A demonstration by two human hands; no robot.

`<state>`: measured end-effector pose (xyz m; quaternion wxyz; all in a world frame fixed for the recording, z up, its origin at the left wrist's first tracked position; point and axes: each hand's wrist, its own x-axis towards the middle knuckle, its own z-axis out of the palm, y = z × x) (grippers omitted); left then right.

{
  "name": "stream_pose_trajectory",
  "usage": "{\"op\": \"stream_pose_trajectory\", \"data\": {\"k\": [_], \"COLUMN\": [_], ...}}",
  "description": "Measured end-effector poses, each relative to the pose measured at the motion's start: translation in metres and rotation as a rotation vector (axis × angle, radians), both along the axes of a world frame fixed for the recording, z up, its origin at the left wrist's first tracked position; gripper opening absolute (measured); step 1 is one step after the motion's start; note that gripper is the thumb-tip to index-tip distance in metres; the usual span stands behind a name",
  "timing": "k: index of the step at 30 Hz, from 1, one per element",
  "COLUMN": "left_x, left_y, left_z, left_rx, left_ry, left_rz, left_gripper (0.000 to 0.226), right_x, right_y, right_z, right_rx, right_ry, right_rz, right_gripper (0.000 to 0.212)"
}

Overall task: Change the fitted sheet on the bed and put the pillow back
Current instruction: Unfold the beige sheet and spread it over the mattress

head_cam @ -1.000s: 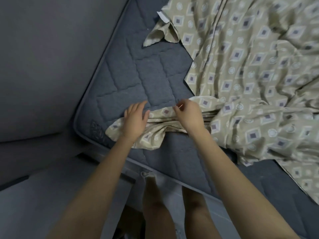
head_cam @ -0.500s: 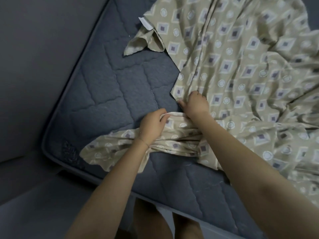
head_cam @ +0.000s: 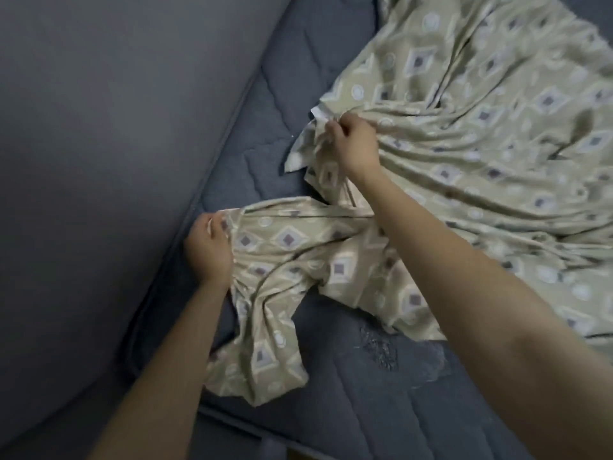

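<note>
One beige diamond-patterned cotton sheet (head_cam: 464,127), one dark blue quilted mattress (head_cam: 381,393) under both hands: my left hand (head_cam: 209,250) grips its edge, my right hand (head_cam: 353,146) clutches a bunched corner.

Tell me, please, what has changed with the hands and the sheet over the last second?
The hands, side by side on the edge of the sheet before, have moved apart. The right hand let go and reached up the bed to grip the corner by the white tag, untouched earlier. The left hand grips the edge and has drawn it toward the mattress side. The sheet stays loose and crumpled.
</note>
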<state>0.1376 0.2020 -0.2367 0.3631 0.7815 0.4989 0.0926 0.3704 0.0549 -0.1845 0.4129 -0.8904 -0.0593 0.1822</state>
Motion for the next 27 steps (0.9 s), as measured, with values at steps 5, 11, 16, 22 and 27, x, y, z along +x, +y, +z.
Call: {"op": "stream_pose_trajectory", "data": {"k": [5, 11, 16, 22, 27], "left_x": [-0.039, -0.044, -0.014, 0.059, 0.083], "left_y": [0.025, 0.006, -0.021, -0.045, -0.052], "left_z": [-0.002, -0.005, 0.014, 0.026, 0.034], "left_rx": [0.077, 0.066, 0.198, 0.133, -0.45], "left_ry": [0.122, 0.125, 0.057, 0.004, -0.03], "left_rz": [-0.054, -0.23, -0.374, -0.51, -0.296], "left_gripper": [0.026, 0.013, 0.036, 0.06, 0.068], "right_x": [0.067, 0.006, -0.05, -0.088, -0.109], "right_y": [0.022, -0.003, -0.055, -0.102, -0.119], "right_z": [0.03, -0.018, -0.015, -0.003, 0.009], "right_rx": [0.171, -0.156, -0.222, -0.17, -0.115], "right_ry": [-0.188, 0.051, 0.013, -0.126, -0.311], "right_rz": [-0.112, 0.282, 0.25, 0.259, 0.325], "right_gripper": [0.03, 0.031, 0.061, 0.035, 0.029]}}
